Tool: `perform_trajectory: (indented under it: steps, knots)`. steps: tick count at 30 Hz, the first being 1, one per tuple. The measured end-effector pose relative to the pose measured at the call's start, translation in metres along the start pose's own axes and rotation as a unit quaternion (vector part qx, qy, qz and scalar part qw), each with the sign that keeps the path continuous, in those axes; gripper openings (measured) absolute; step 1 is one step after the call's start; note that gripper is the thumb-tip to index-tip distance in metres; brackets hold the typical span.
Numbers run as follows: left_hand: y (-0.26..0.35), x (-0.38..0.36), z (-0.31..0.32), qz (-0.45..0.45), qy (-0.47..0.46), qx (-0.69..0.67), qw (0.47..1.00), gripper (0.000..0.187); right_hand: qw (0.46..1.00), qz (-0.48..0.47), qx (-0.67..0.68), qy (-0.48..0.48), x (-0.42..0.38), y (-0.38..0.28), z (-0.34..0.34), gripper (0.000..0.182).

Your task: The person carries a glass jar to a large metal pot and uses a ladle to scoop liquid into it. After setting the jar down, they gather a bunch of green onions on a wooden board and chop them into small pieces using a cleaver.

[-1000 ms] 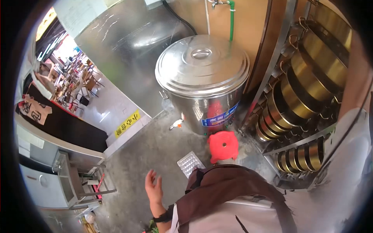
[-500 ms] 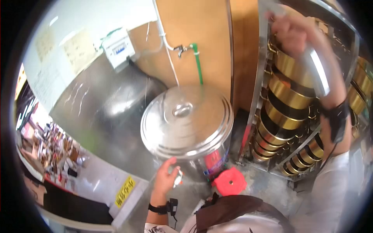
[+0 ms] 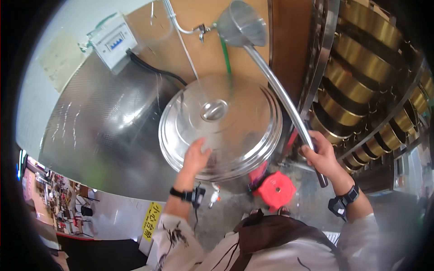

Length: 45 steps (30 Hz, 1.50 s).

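My right hand (image 3: 322, 156) is wrapped round the lower handle of a large long-handled metal ladle (image 3: 289, 101). The ladle slants up and to the left, and its deep bowl overlaps the green pipe and the wall beyond the pot in this view. Over the front part of a round steel lid (image 3: 244, 117), my left hand (image 3: 195, 156) reaches forward with its fingers stretched out and holding nothing. The lid has a small oval grip (image 3: 214, 110) in its middle and covers a big steel pot. Below the rim, the pot's tap (image 3: 214, 198) shows.
To the right, a metal rack holds several brass-coloured pots (image 3: 352, 77). A red stool (image 3: 277, 189) stands on the floor by the pot. Behind are a wall tap (image 3: 202, 30) and a breaker box (image 3: 113, 41) with a black cable. A yellow sign (image 3: 151, 220) marks a step edge at left.
My right hand has come down from beside the rack, now clearly seen with the ladle. My left hand has moved forward and up, over the lid. The view has shifted closer to the pot.
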State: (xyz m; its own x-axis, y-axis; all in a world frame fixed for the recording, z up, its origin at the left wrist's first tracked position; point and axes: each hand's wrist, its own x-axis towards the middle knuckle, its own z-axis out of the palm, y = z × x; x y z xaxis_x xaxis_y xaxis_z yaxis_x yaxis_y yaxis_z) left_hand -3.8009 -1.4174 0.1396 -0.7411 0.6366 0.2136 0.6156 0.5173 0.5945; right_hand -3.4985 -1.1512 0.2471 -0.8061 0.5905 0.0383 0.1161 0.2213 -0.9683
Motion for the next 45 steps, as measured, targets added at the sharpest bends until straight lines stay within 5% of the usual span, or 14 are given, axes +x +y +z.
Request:
perform_trajectory:
  steps: [4,7,10,14,18,23,26,32,38,45]
  knots:
    - [-0.014,0.087,0.026,0.040,0.020,0.102,0.994,0.053,0.975,0.172,0.084,-0.112,-0.045,0.035,-0.024,0.027]
    - [-0.033,0.142,0.060,0.024,0.029,0.177,0.984,0.051,0.962,0.241,0.115,-0.056,-0.076,0.038,-0.013,0.027]
    - [-0.034,0.186,0.078,-0.004,-0.039,0.226,0.973,0.046,0.969,0.204,0.132,0.054,-0.087,0.054,-0.008,0.027]
    - [-0.039,0.210,0.083,-0.055,-0.074,0.203,0.975,0.037,0.968,0.246,-0.011,0.054,-0.093,0.050,-0.020,0.034]
    - [-0.053,0.221,0.070,-0.022,-0.126,0.208,0.970,0.031,0.981,0.177,0.001,0.081,-0.093,0.074,-0.027,0.036]
    - [-0.042,0.219,0.069,-0.018,-0.113,0.240,0.964,0.028,0.988,0.103,0.088,0.069,-0.078,0.067,-0.040,0.037]
    - [-0.036,0.222,0.060,0.015,-0.092,0.258,0.962,0.025,0.978,0.188,0.084,0.034,-0.059,0.028,-0.055,0.038]
    - [-0.052,0.217,-0.006,0.074,-0.075,0.283,0.953,0.027,0.987,0.144,-0.007,0.070,-0.034,0.051,-0.063,0.046]
    - [-0.045,0.131,-0.078,-0.015,-0.055,0.278,0.959,0.027,0.992,0.040,-0.115,0.020,-0.014,0.059,-0.070,0.056]
    - [-0.053,0.029,-0.127,-0.099,-0.032,0.273,0.956,0.023,0.967,0.039,-0.234,-0.095,0.043,0.064,-0.033,0.056]
